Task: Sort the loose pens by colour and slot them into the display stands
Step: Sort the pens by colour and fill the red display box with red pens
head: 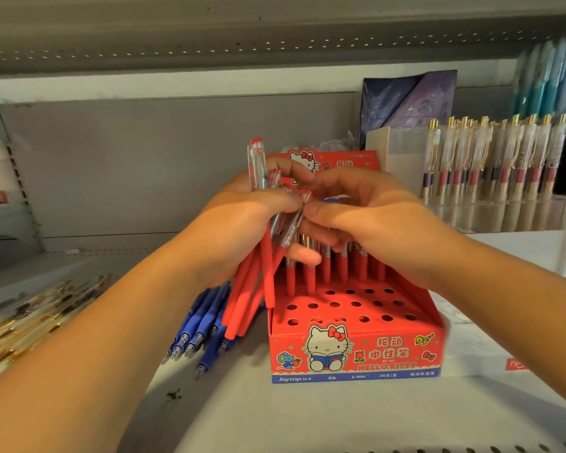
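Above the red display stand (pixel 356 351), the left grip (pixel 239 230) is clenching a bundle of red pens (pixel 266 273) ready for sorting, and the right grip (pixel 373 217) is pinching one out, likely for slotting.

A pale grey metal shelf board (pixel 275 416) lies at 6 o'clock. A grey back panel (pixel 128 165) fills 10 o'clock, under a perforated upper shelf (pixel 209 37) at 12. Dark purple folders (pixel 409 106) stand at 1 o'clock.
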### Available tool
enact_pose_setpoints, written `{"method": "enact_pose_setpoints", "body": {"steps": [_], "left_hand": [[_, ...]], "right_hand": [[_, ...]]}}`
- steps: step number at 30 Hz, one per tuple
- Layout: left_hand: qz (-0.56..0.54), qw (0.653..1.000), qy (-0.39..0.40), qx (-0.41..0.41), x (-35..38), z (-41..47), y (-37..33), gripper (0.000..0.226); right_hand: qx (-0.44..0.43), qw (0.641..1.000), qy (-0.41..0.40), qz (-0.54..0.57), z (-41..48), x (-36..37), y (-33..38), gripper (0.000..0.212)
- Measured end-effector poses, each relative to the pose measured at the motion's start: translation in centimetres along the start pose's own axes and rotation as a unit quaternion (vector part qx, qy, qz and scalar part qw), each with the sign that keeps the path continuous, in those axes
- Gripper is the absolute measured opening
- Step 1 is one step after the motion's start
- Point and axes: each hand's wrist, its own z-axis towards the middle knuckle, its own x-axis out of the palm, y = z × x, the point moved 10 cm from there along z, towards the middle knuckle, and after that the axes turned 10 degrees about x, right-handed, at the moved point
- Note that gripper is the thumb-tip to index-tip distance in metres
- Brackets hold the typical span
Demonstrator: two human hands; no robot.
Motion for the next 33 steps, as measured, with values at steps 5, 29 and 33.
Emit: {"method": "enact_pose_setpoints", "body": {"steps": [5,29,33], "left_hand": [[0.029,0.999,0.015,0.007,0.4,0.0,-0.1,0.021],[0.055,0.993,-0.069,0.079,-2.1,0.3,-2.0,0.018],[0.058,0.994,-0.065,0.067,-1.8,0.3,-1.5,0.019]], "right_hand": [[-0.02,0.999,0.005,0.039,-0.1,0.2,0.0,0.015],[-0.046,0.984,-0.168,0.022,0.6,-6.3,1.8,0.023],[-0.039,0.988,-0.148,0.01,0.7,-5.1,1.0,0.026]]}}
